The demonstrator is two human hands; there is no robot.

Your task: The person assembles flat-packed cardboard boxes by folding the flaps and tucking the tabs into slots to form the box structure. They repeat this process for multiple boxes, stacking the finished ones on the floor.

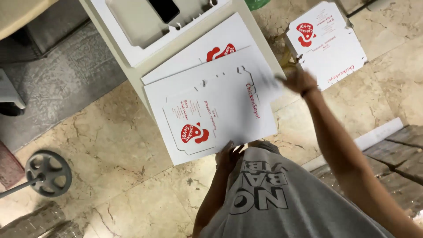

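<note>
Flat carton blank (211, 119) overhanging table edge (132, 75), w/ both hands (229, 152) at rims.

Grey T-shirt with dark block lettering — bare arms; perhaps a dark band at one wrist.

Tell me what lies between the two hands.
In the head view, only the flat white carton blank spans between the left hand, at its near edge, and the right hand.
</note>
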